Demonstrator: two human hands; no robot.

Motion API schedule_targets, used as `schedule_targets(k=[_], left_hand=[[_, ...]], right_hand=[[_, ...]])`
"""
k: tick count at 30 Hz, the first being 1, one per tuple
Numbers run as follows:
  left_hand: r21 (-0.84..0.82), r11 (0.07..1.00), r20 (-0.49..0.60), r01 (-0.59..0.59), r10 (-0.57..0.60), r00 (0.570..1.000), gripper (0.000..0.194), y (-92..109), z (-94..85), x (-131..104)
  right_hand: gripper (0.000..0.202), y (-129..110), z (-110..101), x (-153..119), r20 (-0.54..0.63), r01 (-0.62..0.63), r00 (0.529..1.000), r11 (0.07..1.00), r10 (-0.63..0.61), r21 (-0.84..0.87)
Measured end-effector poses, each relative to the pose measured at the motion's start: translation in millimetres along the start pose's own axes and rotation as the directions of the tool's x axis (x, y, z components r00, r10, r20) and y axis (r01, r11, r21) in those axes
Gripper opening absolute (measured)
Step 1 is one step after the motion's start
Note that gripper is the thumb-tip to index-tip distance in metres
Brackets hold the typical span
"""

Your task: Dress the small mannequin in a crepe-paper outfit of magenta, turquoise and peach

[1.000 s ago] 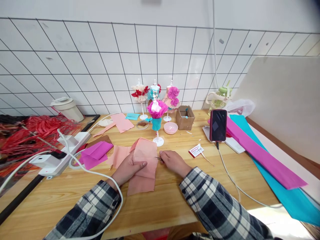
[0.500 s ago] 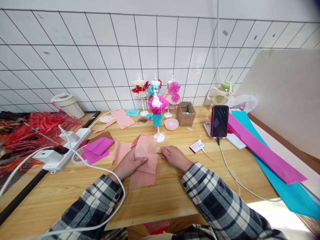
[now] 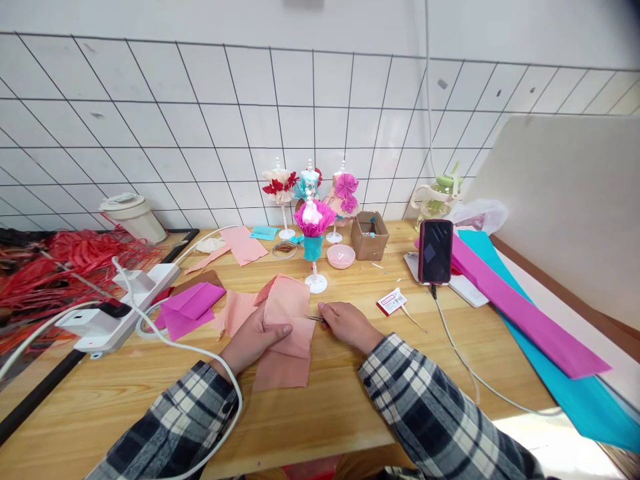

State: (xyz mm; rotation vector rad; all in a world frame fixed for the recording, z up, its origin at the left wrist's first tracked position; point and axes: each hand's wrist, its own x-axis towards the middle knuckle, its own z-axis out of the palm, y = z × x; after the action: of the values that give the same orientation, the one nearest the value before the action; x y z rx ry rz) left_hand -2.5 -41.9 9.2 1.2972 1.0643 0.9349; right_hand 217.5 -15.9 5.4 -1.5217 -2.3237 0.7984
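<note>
My left hand (image 3: 253, 339) grips a folded sheet of peach crepe paper (image 3: 289, 335), its thumb lying across the front. At the paper's right edge, my right hand (image 3: 347, 325) is closed around small scissors (image 3: 315, 319); their thin metal blades point left and reach the paper. The handles are hidden in my fingers. Just beyond stands a small white dress-form stand (image 3: 316, 283) with a magenta ruffle and a teal skirt (image 3: 313, 248). More peach paper (image 3: 235, 311) lies on the table behind my left hand.
Three decorated dress forms (image 3: 283, 190) stand by the tiled wall, near a cardboard box (image 3: 370, 240) and pink bowl (image 3: 341, 256). Magenta paper (image 3: 193, 308) and a power strip (image 3: 125, 313) lie left, its white cable crossing my left sleeve. A phone (image 3: 435, 252) stands right, beside long paper strips (image 3: 525, 313).
The view has tilted slightly, so everything sits a little lower. Both hands keep their holds, and the scissors' blades show more plainly at the paper's edge.
</note>
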Motion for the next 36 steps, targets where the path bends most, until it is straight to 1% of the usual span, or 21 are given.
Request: schedule_targets(k=[3,6,10,13,18,21,25,33,36], left_hand=[[0.008,1.000,0.009,-0.001,0.001,1.000,0.073,-0.9,0.3,-0.8],[0.013,1.000,0.009,-0.013,0.013,1.000,0.071,-1.1,0.7,-1.7],[-0.001,1.000,0.028,-0.012,0.012,1.000,0.078,-2.0,-0.2,-1.8],[0.002,1.000,0.034,-0.012,0.012,0.999,0.079,-0.9,-0.2,-1.5],[0.037,0.999,0.068,0.004,-0.006,0.998,0.071,4.4,2.3,-0.8],[0.074,0.997,0.088,0.003,-0.010,0.996,0.070,5.5,3.6,-0.4],[0.108,0.994,0.083,-0.021,0.012,0.996,0.074,5.3,4.9,-0.2],[0.177,0.982,0.065,-0.063,0.052,0.997,0.078,1.8,4.7,1.3],[0.205,0.976,0.047,-0.070,0.061,0.997,0.076,-1.0,3.5,1.4]], right_hand=[[0.056,-2.3,1.4,-0.7,-0.024,0.014,1.000,1.000,-0.014,-0.026],[0.054,-4.1,1.4,-2.2,-0.047,-0.013,0.999,0.995,0.009,-0.100],[0.053,-4.4,-0.4,-3.7,-0.040,-0.024,0.999,0.989,0.019,-0.144],[0.052,-4.3,-1.1,-4.0,-0.042,0.003,0.999,0.992,-0.008,-0.126],[0.052,-3.7,1.7,-2.5,-0.065,0.077,0.995,0.996,-0.079,-0.034],[0.052,-2.8,4.6,-1.3,-0.080,0.100,0.992,0.995,-0.099,0.003],[0.051,-2.7,6.5,-1.1,-0.090,0.108,0.990,0.994,-0.105,0.034],[0.047,-4.9,5.4,-0.9,-0.076,0.084,0.994,0.996,-0.084,-0.014],[0.047,-5.2,5.1,-0.7,-0.073,0.084,0.994,0.996,-0.085,-0.011]])
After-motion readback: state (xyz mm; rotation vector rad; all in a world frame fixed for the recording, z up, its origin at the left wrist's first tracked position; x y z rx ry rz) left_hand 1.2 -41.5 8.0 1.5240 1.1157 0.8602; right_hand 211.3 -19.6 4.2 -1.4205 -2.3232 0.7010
